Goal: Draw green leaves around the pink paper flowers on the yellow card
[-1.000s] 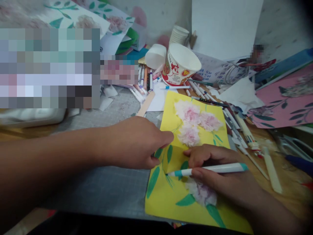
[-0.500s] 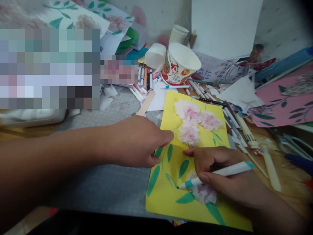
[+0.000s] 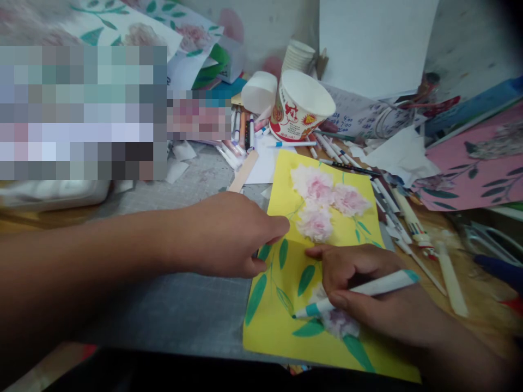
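Note:
A yellow card with pink tissue flowers and green painted leaves lies on a grey cutting mat. My left hand presses its fingertips on the card's left edge, fingers curled, holding nothing. My right hand grips a white marker with teal bands; its tip touches the card beside a green leaf near the lower flower.
A red-patterned paper cup lies tilted behind the card, with a stack of cups and several markers near it. More pens and scissors lie right of the card. A pink card rests at far right.
The marker tip moved from the leaf at the card's left-middle down toward the lower leaf. My left hand stayed in place on the card's edge.

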Demonstrator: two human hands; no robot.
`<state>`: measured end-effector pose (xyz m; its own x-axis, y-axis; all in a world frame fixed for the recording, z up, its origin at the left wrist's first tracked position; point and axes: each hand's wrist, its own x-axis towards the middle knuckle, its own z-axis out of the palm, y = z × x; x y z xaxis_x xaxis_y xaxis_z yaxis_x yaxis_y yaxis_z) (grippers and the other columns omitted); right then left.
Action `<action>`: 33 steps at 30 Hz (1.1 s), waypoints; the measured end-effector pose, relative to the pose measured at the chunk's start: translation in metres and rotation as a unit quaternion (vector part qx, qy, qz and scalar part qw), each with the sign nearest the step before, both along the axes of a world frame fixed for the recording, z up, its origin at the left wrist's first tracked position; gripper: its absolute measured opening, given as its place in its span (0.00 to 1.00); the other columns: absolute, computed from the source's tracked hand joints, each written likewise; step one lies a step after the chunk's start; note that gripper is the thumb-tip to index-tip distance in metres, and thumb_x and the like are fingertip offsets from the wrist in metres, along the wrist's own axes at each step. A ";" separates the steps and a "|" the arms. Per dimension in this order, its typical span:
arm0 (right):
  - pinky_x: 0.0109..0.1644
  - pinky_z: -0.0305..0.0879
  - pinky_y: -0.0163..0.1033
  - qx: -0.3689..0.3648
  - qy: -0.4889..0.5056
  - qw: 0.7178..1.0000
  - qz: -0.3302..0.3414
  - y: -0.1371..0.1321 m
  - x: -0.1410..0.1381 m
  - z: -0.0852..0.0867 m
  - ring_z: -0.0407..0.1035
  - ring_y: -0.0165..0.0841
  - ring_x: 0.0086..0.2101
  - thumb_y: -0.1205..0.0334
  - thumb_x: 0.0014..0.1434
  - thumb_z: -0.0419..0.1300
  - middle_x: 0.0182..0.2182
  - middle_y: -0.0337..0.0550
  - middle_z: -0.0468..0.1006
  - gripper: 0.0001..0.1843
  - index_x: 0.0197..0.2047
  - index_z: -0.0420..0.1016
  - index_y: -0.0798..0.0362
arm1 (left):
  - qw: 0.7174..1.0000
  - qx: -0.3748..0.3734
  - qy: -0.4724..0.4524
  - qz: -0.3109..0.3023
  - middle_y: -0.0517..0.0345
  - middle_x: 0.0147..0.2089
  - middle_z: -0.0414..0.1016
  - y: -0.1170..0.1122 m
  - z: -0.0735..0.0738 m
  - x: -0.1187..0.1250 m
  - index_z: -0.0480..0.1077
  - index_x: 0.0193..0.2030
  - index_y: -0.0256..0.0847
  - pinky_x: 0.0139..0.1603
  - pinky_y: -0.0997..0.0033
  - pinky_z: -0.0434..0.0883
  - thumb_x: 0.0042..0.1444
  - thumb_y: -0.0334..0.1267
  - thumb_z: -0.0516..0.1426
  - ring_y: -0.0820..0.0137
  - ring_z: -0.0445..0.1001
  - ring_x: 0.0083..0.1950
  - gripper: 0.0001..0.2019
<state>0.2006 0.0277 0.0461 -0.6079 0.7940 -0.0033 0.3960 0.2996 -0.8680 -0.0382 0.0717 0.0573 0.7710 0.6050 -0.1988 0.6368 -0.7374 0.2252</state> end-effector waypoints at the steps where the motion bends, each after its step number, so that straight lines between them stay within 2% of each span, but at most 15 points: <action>1: 0.55 0.72 0.52 0.002 -0.001 1.000 -0.003 0.000 0.000 0.000 0.69 0.27 0.20 0.69 0.53 0.59 0.17 0.29 0.69 0.11 0.22 0.65 0.50 | 1.000 0.000 0.001 0.001 0.63 0.24 0.71 0.000 0.000 0.000 0.66 0.36 0.46 0.22 0.70 0.51 0.54 0.44 0.62 0.64 0.70 0.25 0.09; 6: 0.55 0.72 0.49 -0.005 -0.004 1.000 -0.022 -0.001 -0.002 -0.001 0.70 0.27 0.21 0.68 0.55 0.61 0.17 0.30 0.70 0.11 0.23 0.67 0.50 | 1.000 0.000 0.005 -0.002 0.63 0.25 0.71 0.000 0.000 -0.001 0.66 0.36 0.46 0.23 0.69 0.52 0.55 0.44 0.62 0.63 0.71 0.26 0.09; 11: 0.55 0.72 0.50 -0.006 0.008 1.000 -0.012 0.000 -0.001 -0.002 0.68 0.26 0.20 0.69 0.53 0.60 0.17 0.29 0.69 0.11 0.21 0.65 0.50 | 1.000 0.002 -0.001 -0.006 0.63 0.24 0.71 -0.001 -0.001 -0.002 0.65 0.37 0.47 0.23 0.70 0.51 0.54 0.44 0.62 0.63 0.70 0.25 0.10; 15: 0.51 0.74 0.46 -0.004 0.003 0.998 -0.057 0.000 -0.002 -0.004 0.69 0.27 0.21 0.67 0.53 0.61 0.18 0.31 0.71 0.09 0.23 0.69 0.50 | 1.000 -0.002 0.002 0.000 0.63 0.24 0.70 -0.001 -0.001 -0.002 0.64 0.36 0.47 0.23 0.70 0.51 0.54 0.44 0.62 0.63 0.69 0.25 0.10; 19: 0.54 0.73 0.47 -0.011 0.009 0.999 -0.048 0.000 -0.002 -0.005 0.67 0.26 0.20 0.68 0.52 0.61 0.17 0.30 0.70 0.10 0.21 0.68 0.50 | 1.000 -0.002 -0.002 -0.003 0.63 0.24 0.70 0.000 -0.001 -0.001 0.65 0.36 0.46 0.23 0.70 0.51 0.55 0.44 0.62 0.64 0.69 0.25 0.10; 23: 0.52 0.73 0.46 -0.025 0.000 0.997 -0.075 -0.001 -0.001 -0.006 0.69 0.28 0.22 0.66 0.53 0.63 0.19 0.32 0.72 0.08 0.23 0.71 0.50 | 1.000 -0.003 -0.003 -0.001 0.63 0.24 0.69 0.000 -0.002 -0.001 0.64 0.35 0.46 0.23 0.70 0.51 0.55 0.44 0.62 0.64 0.68 0.24 0.10; 28: 0.52 0.72 0.45 -0.034 0.004 0.997 -0.069 -0.003 -0.003 -0.006 0.67 0.26 0.20 0.66 0.53 0.63 0.18 0.31 0.71 0.09 0.23 0.71 0.50 | 1.000 0.002 -0.006 -0.006 0.64 0.23 0.69 -0.001 -0.002 -0.001 0.64 0.36 0.46 0.23 0.70 0.50 0.55 0.45 0.62 0.64 0.68 0.24 0.11; 33: 0.52 0.72 0.46 -0.029 0.000 0.998 -0.063 -0.002 -0.005 -0.006 0.68 0.28 0.21 0.66 0.52 0.63 0.18 0.32 0.72 0.10 0.22 0.70 0.51 | 1.000 0.003 -0.006 -0.004 0.64 0.23 0.69 -0.001 -0.001 -0.001 0.64 0.35 0.46 0.23 0.70 0.51 0.55 0.44 0.62 0.64 0.68 0.24 0.10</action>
<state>0.1960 0.0253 0.0405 -0.5036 0.8624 -0.0519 0.4273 0.1964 -0.8825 -0.0395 0.0703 0.0559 0.7786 0.5992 -0.1865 0.6276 -0.7443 0.2286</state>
